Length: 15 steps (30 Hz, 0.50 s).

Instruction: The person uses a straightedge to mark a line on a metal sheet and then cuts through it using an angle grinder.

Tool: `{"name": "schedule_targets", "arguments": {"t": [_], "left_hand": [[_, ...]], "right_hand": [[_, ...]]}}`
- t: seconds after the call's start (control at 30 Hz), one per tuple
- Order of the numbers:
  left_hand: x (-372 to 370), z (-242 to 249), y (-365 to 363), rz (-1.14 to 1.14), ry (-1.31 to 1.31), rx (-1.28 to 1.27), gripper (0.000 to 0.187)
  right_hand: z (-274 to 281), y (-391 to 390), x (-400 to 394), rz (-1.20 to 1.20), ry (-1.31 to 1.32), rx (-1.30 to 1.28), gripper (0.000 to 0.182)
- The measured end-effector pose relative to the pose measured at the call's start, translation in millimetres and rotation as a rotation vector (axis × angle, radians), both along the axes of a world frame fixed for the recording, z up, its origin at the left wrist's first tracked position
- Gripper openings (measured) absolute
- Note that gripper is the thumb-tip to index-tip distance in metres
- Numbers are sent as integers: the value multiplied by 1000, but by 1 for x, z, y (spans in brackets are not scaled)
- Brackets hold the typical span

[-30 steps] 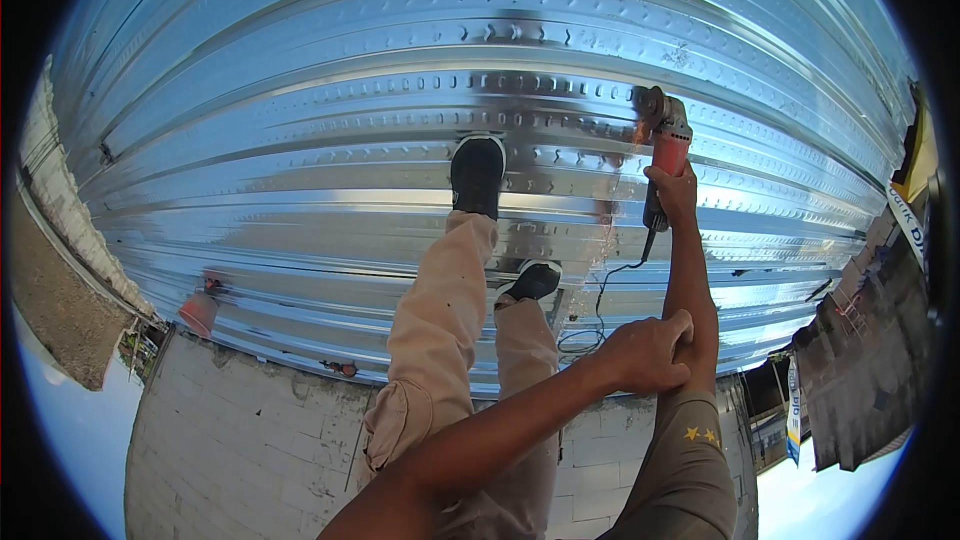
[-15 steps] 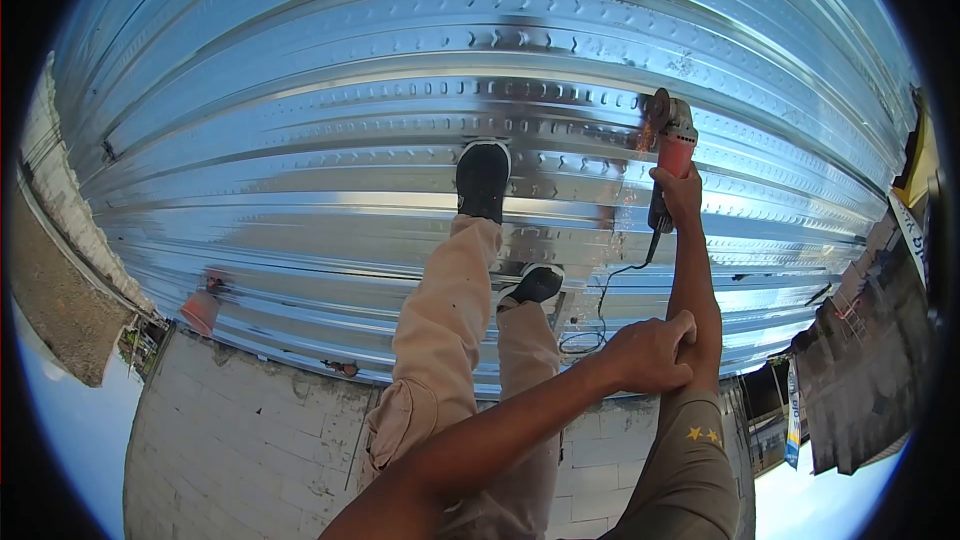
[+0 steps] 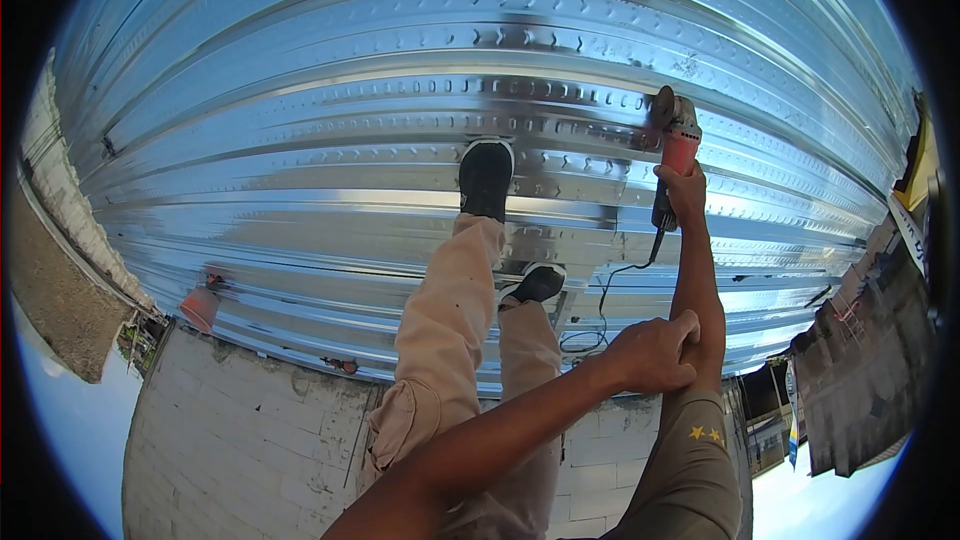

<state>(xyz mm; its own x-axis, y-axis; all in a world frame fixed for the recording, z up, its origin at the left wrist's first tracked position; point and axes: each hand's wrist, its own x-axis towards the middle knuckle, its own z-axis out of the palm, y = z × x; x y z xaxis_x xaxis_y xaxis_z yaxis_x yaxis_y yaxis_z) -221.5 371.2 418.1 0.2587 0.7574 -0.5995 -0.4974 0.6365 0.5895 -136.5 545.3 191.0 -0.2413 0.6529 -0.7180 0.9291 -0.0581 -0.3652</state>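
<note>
My right hand (image 3: 684, 192) is wrapped around the red and dark body of an angle grinder (image 3: 679, 152), held out over the ribbed metal sheeting (image 3: 330, 175). The grinder's disc (image 3: 662, 107) is at its far end, close to the sheet; whether it touches is hard to tell. From the handle a dark power cord (image 3: 603, 300) loops down over the metal. Crossing in front of my right forearm, my left hand (image 3: 652, 354) is closed in a loose fist near the elbow, with nothing visible in it.
My dark shoes (image 3: 487, 178) stand on the shiny sheeting. A pale block wall (image 3: 250, 430) runs along the near edge. An orange-red bucket (image 3: 200, 309) lies tilted at the left, and a small reddish object (image 3: 341, 366) is by the wall. Dark roofing (image 3: 860, 380) shows at the right.
Orange sparks fell from the grinder's disc earlier; none show now. The grinder and my right hand have shifted very slightly to the right. My left hand stays by the right elbow.
</note>
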Motion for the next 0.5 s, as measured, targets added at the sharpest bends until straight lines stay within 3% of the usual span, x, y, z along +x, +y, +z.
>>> {"name": "schedule_targets", "arguments": {"t": [0.33, 0.5], "left_hand": [[-3, 2, -1, -14, 6, 9, 43], [6, 4, -4, -26, 28, 41, 43]], "right_hand": [[-2, -3, 10, -14, 8, -22, 39], [5, -14, 36, 11, -82, -45, 48]]}}
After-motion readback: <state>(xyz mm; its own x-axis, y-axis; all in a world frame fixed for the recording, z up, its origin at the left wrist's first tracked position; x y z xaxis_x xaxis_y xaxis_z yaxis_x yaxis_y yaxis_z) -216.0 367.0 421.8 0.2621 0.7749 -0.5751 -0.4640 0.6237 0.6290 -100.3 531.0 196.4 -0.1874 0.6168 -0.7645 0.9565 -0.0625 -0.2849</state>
